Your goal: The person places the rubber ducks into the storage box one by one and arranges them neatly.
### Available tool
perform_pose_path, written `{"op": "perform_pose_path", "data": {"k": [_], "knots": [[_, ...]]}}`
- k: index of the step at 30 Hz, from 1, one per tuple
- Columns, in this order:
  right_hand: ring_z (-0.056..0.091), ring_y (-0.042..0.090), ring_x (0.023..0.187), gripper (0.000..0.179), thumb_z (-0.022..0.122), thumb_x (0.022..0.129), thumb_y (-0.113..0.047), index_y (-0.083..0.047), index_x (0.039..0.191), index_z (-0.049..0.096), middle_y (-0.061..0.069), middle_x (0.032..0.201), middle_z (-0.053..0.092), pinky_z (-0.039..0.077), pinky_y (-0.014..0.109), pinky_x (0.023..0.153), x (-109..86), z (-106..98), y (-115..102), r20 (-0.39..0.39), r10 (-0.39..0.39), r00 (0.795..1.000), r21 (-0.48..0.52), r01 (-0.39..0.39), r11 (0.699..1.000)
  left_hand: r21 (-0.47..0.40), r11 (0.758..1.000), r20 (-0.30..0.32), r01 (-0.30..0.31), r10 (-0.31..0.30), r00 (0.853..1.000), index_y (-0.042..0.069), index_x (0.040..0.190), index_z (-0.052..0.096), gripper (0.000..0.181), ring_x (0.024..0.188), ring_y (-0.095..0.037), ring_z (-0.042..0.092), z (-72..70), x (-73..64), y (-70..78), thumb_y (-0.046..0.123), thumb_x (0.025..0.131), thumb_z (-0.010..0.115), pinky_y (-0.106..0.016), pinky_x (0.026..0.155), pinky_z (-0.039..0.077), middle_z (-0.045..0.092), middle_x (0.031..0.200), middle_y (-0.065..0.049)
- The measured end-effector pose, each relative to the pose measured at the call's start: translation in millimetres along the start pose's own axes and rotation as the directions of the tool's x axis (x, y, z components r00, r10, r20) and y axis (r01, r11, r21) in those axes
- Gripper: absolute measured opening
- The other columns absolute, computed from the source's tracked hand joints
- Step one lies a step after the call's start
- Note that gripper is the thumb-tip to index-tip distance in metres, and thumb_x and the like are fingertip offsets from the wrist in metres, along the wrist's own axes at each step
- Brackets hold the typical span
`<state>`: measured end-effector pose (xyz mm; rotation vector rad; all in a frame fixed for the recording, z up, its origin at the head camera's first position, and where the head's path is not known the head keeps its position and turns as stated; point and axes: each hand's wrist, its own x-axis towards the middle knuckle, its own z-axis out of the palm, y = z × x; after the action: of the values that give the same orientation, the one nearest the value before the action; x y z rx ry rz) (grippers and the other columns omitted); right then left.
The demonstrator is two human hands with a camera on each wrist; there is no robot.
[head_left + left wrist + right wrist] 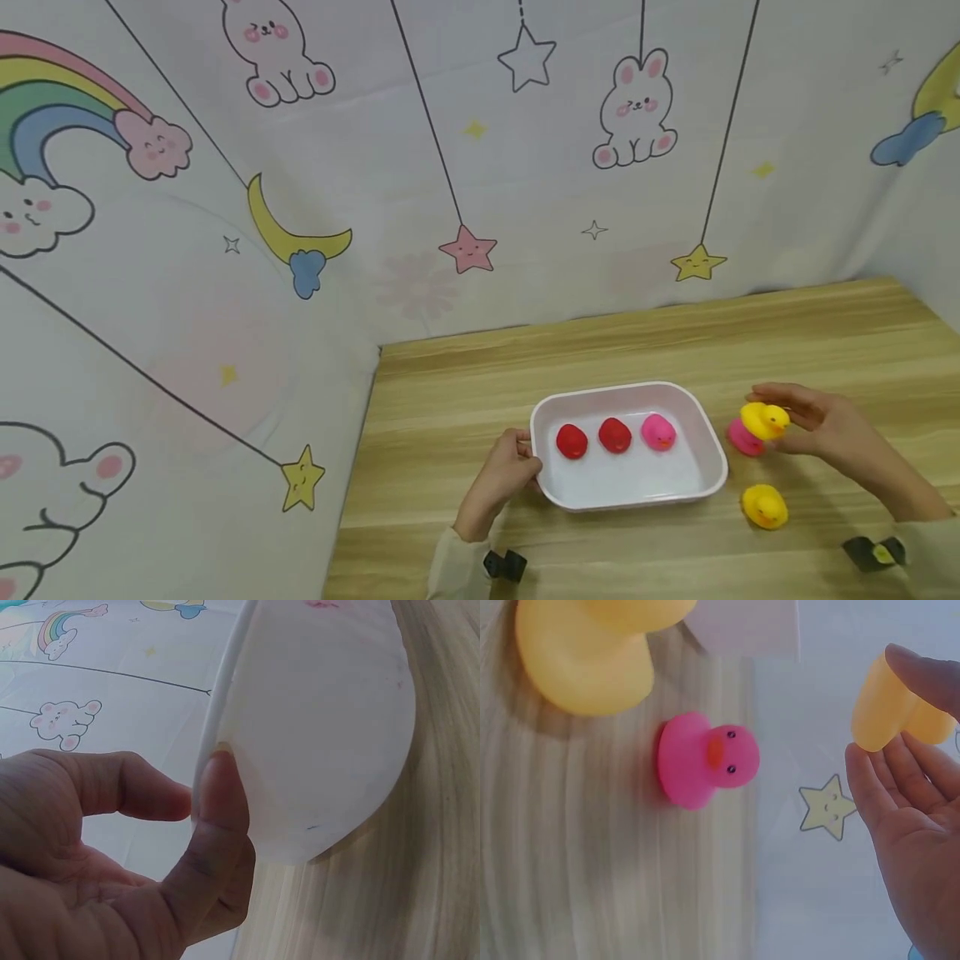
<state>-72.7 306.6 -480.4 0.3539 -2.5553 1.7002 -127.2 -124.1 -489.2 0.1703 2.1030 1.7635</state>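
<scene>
My left hand (501,468) holds the left end of a white plastic tray (630,483), thumb and fingers pinching its rim, seen close in the left wrist view. Inside the tray sit two red rubber ducks (572,442) and a pink one (658,432) in a row. To the right of the tray, my right hand (847,433) pinches a yellow rubber duck (877,705) between thumb and fingertips, raised above the table. Another pink rubber duck (686,765) stands on the table, partly covered by the held duck in the head view. Nearer me is a second yellow rubber duck (765,507).
The wood-grain table (450,392) carries everything. Behind it and along its left side hangs a pale cloth (555,183) printed with rabbits, stars and moons. A black strap piece (506,566) is on the left sleeve and another (874,552) on the right.
</scene>
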Motion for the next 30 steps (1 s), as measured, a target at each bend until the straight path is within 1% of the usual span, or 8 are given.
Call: {"op": "perform_pose_path", "data": {"k": [6,9,12,15,19,23,27,30], "knots": [[0.054,-0.013,0.113,0.057,0.076,0.083,0.004,0.009,0.135,0.055,-0.019,0.124,0.065,0.052,0.009,0.087,8.2,13.8,-10.8,0.040,0.042,0.998,-0.025,-0.041,0.999,0.018,1.000,-0.003,0.019,-0.019,1.000,-0.018,0.122,0.044,0.046,0.059,-0.016,0.055,1.0,-1.9,-0.4,-0.013,0.077,0.053,-0.038,0.052,0.063,0.055,0.082,-0.010],[0.055,-0.012,0.112,0.059,0.077,0.083,0.001,0.009,0.137,0.053,-0.018,0.124,0.065,0.053,0.010,0.087,14.4,21.8,-17.3,0.068,0.054,0.996,-0.029,-0.053,0.998,0.028,0.999,-0.007,0.021,-0.021,1.000,-0.018,0.122,0.044,0.046,0.059,-0.016,0.055,1.3,-2.3,-1.0,-0.013,0.078,0.053,-0.037,0.053,0.063,0.054,0.082,-0.009],[0.056,-0.010,0.111,0.062,0.079,0.081,0.001,0.009,0.137,0.054,-0.015,0.125,0.065,0.055,0.013,0.087,21.8,32.9,-23.7,0.098,0.051,0.994,0.004,-0.052,0.999,0.030,0.999,-0.008,0.017,-0.017,1.000,-0.019,0.122,0.044,0.045,0.058,-0.016,0.054,1.2,-2.5,-1.1,-0.013,0.078,0.054,-0.036,0.052,0.062,0.054,0.081,-0.008],[0.056,-0.008,0.112,0.063,0.081,0.079,0.003,0.009,0.135,0.055,-0.003,0.127,0.066,0.054,0.014,0.089,30.0,47.9,-30.7,0.144,0.025,0.989,0.039,-0.031,0.999,0.029,1.000,0.008,0.002,-0.002,1.000,-0.020,0.122,0.043,0.046,0.057,-0.016,0.055,-0.3,-1.4,0.1,-0.013,0.078,0.054,-0.032,0.051,0.061,0.054,0.080,-0.009],[0.056,-0.007,0.113,0.058,0.082,0.078,0.000,0.004,0.132,0.060,0.016,0.129,0.065,0.048,0.011,0.095,41.4,67.9,-44.7,0.212,0.004,0.977,0.000,-0.004,1.000,0.035,0.999,0.020,-0.007,0.007,1.000,-0.020,0.123,0.042,0.045,0.056,-0.016,0.054,-1.5,2.6,2.3,-0.014,0.080,0.053,-0.031,0.051,0.061,0.054,0.080,-0.011],[0.058,0.000,0.111,0.052,0.083,0.077,-0.002,-0.004,0.126,0.066,0.016,0.127,0.064,0.046,0.011,0.097,50.5,84.7,-58.2,0.262,-0.002,0.965,-0.043,0.014,0.999,0.034,0.999,0.013,0.001,-0.001,1.000,-0.019,0.124,0.043,0.044,0.057,-0.015,0.053,-1.4,4.8,4.0,-0.013,0.081,0.052,-0.034,0.052,0.062,0.054,0.081,-0.010],[0.060,0.011,0.110,0.050,0.084,0.076,-0.001,-0.003,0.123,0.067,0.015,0.125,0.063,0.048,0.014,0.096,56.2,99.3,-64.4,0.298,-0.046,0.954,-0.028,0.056,0.998,0.022,1.000,0.008,0.006,-0.006,1.000,-0.019,0.123,0.043,0.045,0.057,-0.015,0.054,-1.9,2.2,5.4,-0.014,0.080,0.052,-0.036,0.052,0.062,0.054,0.080,-0.008],[0.059,0.017,0.110,0.050,0.084,0.075,-0.001,-0.002,0.122,0.067,0.012,0.124,0.064,0.052,0.018,0.094,60.5,108.0,-65.4,0.314,-0.042,0.949,-0.028,0.054,0.998,0.017,1.000,0.005,0.013,-0.013,1.000,-0.019,0.123,0.044,0.045,0.056,-0.015,0.054,-2.7,-0.2,4.7,-0.014,0.079,0.053,-0.035,0.052,0.062,0.054,0.080,-0.009]]}}
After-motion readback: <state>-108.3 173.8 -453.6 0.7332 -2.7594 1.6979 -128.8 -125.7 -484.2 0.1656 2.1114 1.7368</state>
